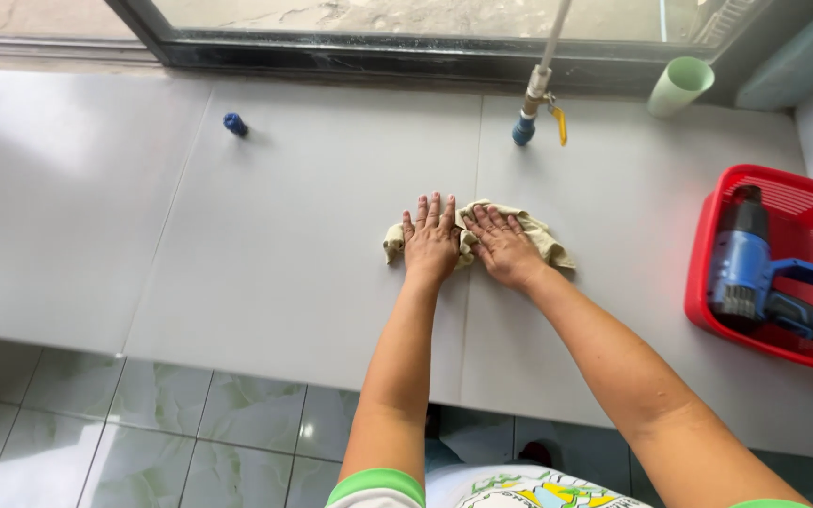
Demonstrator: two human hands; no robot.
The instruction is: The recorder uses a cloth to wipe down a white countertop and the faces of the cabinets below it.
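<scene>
A crumpled beige cloth (546, 239) lies on the pale grey tiled counter (265, 235). My left hand (430, 240) presses flat on the cloth's left part, fingers spread and pointing toward the window. My right hand (502, 245) lies flat on the cloth's middle, touching my left hand. Both palms face down; neither hand curls around the cloth.
A red plastic basket (792, 193) at the right holds a blue and black power drill (755, 273). A pipe with a blue fitting and yellow valve handle (531, 118) rises near the window. A pale green cup (679, 87) and a small blue cap (234, 123) stand farther back.
</scene>
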